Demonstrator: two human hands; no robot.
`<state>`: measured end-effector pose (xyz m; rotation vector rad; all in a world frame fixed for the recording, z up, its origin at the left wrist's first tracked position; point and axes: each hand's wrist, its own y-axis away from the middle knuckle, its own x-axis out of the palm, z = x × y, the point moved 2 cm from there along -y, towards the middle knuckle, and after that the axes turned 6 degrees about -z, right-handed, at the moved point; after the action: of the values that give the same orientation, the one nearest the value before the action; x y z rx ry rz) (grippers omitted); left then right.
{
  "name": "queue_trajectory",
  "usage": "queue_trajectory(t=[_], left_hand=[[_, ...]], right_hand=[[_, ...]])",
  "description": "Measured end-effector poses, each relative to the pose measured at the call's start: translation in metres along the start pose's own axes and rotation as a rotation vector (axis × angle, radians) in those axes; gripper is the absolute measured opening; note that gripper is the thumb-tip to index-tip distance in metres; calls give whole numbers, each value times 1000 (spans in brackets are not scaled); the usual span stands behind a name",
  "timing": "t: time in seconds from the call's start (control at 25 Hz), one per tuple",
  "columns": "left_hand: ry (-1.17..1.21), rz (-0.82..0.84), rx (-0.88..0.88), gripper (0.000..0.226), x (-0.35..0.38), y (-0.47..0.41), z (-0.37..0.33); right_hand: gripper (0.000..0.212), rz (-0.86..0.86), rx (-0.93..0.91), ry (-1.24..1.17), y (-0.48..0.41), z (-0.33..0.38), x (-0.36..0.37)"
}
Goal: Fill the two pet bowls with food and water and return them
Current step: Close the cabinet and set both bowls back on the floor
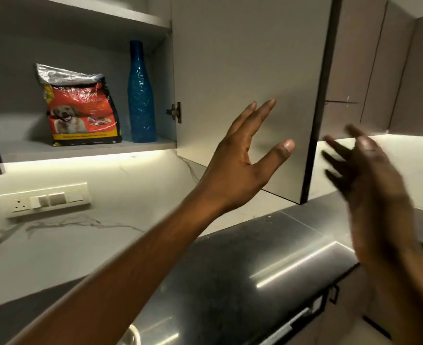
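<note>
A home kitchen: an open wall cupboard (pixel 242 83) above the left hand (pixel 240 160) holds a puppy food bag (pixel 81 110) and a blue bottle (pixel 140 95); lower left, a switch plate (pixel 45 199) sits on a lit marble backsplash (pixel 81 245) behind a dark worktop (pixel 230 282).

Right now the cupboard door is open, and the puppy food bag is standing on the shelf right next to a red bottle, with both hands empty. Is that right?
Almost. The bottle is blue, not red, as the head view shows. The rest holds: the cupboard door is open, the puppy food bag stands on the shelf beside the bottle, and the left hand and right hand are both empty.
</note>
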<state>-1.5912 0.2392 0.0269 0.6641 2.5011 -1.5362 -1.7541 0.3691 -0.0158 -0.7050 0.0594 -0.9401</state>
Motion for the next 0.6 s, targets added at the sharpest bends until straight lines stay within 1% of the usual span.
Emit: queue_trajectory(t=[0.04, 0.08, 0.12, 0.2, 0.28, 0.4, 0.48, 0.56, 0.6], left_hand=[[-6, 18, -19, 77, 5, 2, -4], [-8, 33, -38, 79, 10, 4, -6], [-9, 44, -53, 81, 12, 6, -8], [-22, 50, -64, 85, 14, 14, -13], [-58, 11, -63, 90, 6, 27, -15], [-46, -109, -59, 92, -27, 51, -17], [-15, -184, -67, 88, -62, 68, -13], [-31, -246, -58, 78, -102, 87, -8], [-57, -281, -57, 71, -124, 96, -5]], right_hand=[[61, 68, -2, -25, 22, -1, 8], [62, 159, -32, 0, 35, 8, 23], [63, 157, -49, 20, 43, 8, 23], [63, 173, -58, -47, 51, 2, 23], [60, 185, -42, -93, 52, 4, 25], [60, 335, -65, -108, 80, 0, 53], [58, 469, -126, -97, 91, -1, 82], [48, 621, -165, -101, 98, -5, 117], [45, 669, -195, -93, 101, -7, 136]])
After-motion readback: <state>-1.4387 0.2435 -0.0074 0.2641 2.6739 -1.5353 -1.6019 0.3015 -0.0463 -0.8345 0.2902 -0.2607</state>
